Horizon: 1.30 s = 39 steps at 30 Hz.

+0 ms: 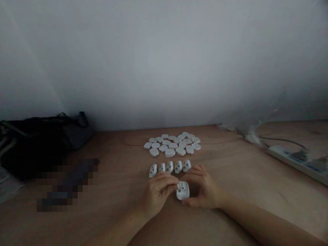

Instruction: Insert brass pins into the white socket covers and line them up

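A white plug-like piece [182, 190] is held up between my two hands, its face with small metal parts turned toward me. My right hand [202, 188] grips it at the right and lower edges with thumb and fingers. My left hand [160, 191] pinches at its upper left, fingertips on a small part too tiny to make out. Just beyond my hands stands a row of several similar white pieces [169, 167] on their edges. Farther back lies a loose group of several white covers [169, 152], flat on the wooden table [115, 191].
A black bag [38, 140] sits at the left, with a pixelated dark object [74, 181] in front of it. On the right are a white power strip [294, 159] with a cable and clear plastic wrap [252, 135]. A pale wall [164, 68] rises behind the table.
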{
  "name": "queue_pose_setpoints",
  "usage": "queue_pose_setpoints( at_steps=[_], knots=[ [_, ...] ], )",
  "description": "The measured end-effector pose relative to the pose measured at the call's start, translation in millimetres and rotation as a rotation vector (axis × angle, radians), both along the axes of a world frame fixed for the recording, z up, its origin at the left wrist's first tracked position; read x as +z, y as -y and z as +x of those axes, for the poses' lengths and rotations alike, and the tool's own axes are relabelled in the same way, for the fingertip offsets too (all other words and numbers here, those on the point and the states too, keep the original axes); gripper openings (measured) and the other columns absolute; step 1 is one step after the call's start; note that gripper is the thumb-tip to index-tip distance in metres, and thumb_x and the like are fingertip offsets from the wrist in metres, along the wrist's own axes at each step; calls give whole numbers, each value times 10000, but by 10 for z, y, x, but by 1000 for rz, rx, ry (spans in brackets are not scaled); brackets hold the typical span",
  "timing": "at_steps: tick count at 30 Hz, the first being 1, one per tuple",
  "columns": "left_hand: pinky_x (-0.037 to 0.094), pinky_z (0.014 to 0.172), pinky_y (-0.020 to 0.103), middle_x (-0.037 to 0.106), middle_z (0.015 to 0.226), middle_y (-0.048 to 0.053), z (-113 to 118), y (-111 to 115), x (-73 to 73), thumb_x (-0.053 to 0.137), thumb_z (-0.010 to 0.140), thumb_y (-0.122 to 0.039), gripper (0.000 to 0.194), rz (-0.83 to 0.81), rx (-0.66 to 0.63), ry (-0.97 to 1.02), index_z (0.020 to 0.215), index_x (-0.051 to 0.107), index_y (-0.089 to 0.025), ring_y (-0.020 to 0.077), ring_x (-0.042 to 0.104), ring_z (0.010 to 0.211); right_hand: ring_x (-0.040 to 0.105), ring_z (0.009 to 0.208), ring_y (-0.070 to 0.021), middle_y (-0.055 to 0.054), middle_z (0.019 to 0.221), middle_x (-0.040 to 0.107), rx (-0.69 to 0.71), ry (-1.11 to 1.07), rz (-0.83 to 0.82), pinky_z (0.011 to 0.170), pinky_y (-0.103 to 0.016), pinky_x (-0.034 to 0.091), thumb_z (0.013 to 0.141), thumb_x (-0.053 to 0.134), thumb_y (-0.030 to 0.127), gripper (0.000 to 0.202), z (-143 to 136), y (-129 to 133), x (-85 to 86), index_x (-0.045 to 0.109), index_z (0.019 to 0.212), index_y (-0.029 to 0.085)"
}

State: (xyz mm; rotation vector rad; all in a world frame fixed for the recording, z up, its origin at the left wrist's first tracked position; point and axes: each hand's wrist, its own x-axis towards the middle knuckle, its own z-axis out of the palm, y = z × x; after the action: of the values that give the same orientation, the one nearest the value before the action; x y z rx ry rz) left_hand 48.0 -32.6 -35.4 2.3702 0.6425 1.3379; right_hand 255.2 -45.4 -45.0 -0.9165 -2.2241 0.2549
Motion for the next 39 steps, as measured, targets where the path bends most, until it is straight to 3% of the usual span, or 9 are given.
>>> queue_pose_setpoints(
  at_steps=[9,21,27,30,35,39],
  knots=[
    [512,617,269,691,697,31,23,-2,-2,649,816,-238,75,-56,-16,-1,826,709,-194,157,625,657,572,854,-231,-35,903,667,-8,3,26,781,-375,372,624,704,511,448,-74,24,-17,629,972,239],
    [494,674,294,678,794,48,8,-11,-11,615,841,-227,126,116,2,-114,916,715,-209,163,601,734,584,852,-225,-26,887,679,20,-27,28,808,-378,383,631,713,469,437,-74,28,-19,631,998,248],
    [495,781,343,595,951,72,-88,6,-15,588,854,-319,314,217,97,-172,1157,604,-240,190,565,875,591,876,-243,-55,945,662,-39,-101,10,781,-383,421,608,732,413,497,-47,45,2,595,1047,224],
    [488,803,355,576,960,77,-130,-15,-38,609,832,-361,335,227,127,-207,1140,613,-230,202,556,887,589,889,-257,-71,969,655,-66,-105,11,804,-404,423,573,758,428,631,-24,52,-8,537,1122,208],
    [468,808,392,626,954,90,-136,-59,-42,680,652,-591,641,132,88,-321,1144,604,-187,251,555,896,580,934,-276,-89,998,653,-65,-81,18,829,-410,413,574,768,472,744,11,42,-34,461,1202,216],
    [444,814,408,671,905,81,-109,-57,-25,686,637,-597,617,85,77,-376,1091,632,-183,254,565,870,583,938,-279,-96,1010,652,-56,-76,18,833,-411,418,564,767,525,801,15,23,-70,437,1224,213]
  ],
)
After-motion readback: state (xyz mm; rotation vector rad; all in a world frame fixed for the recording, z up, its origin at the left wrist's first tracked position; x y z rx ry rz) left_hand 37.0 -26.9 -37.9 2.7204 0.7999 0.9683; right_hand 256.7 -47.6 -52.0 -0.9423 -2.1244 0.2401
